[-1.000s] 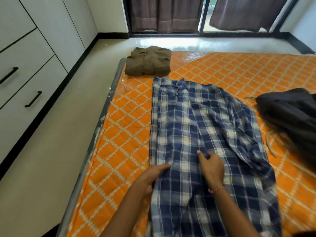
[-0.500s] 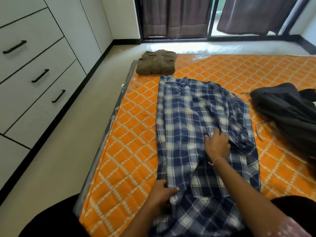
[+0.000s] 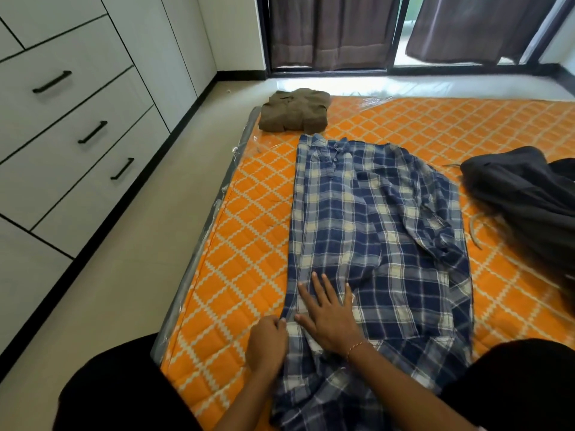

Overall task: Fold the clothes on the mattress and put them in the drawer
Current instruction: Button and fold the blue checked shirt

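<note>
L hand point(image 3: 268, 343) pinches plaid shirt point(image 3: 373, 244) edge; R hand point(image 3: 329, 315) lies flat, fingers straight, on shirt's lower part; folded brown shirt point(image 3: 295, 111) just beyond collar.

We see the right hand point(image 3: 329, 318) has come back from the middle of the blue and cream checked cotton shirt point(image 3: 373, 244) to its near left part, and now lies flat with fingers spread, just beside the left hand point(image 3: 268, 345). The left hand has shifted slightly along the shirt's left edge and pinches the cloth there. The shirt's lower part looks smoother under the palm than before.
</note>
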A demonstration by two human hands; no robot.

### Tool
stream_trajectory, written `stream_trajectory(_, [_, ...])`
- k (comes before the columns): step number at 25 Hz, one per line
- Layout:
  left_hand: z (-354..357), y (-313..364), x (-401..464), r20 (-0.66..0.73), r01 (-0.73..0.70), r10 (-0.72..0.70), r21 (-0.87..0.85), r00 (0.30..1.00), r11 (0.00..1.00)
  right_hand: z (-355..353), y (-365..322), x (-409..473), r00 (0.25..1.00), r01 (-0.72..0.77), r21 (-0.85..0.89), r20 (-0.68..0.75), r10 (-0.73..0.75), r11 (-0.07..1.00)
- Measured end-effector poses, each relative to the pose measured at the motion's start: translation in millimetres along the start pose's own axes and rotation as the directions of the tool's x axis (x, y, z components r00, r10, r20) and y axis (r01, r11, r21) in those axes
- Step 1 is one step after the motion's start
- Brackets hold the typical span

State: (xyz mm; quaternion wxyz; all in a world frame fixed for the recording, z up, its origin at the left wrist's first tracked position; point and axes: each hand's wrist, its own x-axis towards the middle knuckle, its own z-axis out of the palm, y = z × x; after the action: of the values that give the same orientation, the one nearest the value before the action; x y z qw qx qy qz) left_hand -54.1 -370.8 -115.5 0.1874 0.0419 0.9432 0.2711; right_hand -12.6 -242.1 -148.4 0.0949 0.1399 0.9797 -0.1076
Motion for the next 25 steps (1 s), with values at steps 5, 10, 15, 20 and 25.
stream_trajectory(5, [22.8, 22.6, 8.9, -0.12, -0.477, 0.534, 0.316, 0.837, 0.82, -1.7, 10.5, -4.1, 0.98, -0.142, 0.13, -0.119, 0.157, 0.981])
stream_trajectory(10, [55.2, 57.6, 34.0, 0.301, -0.679, 0.611, 0.258, 0.732, 0.687, -13.9, 48.7, -19.3, 0.987, -0.158, 0.227, 0.013, 0.159, 0.961])
stream_trajectory(15, [74.7, 48.2, 34.2, 0.086, -0.69, 0.705, 0.317, 0.704, 0.651, -67.4, 116.9, -6.3, 0.694, -0.489, 0.359, -0.392, 0.604, 0.795])
stream_trajectory(20, [84.9, 118.9, 35.2, 0.133, -0.743, 0.735, 0.013, 0.665, 0.67, -82.0, 216.9, 6.8, 0.239, -0.744, 0.663, 0.147, 0.96, 0.084])
stream_trajectory(25, [102.4, 164.6, 36.9, 0.465, -0.669, 0.545, 0.151, 0.698, 0.728, -73.6, 250.5, 9.5, 0.434, -0.433, 0.897, 0.297, 0.851, -0.093])
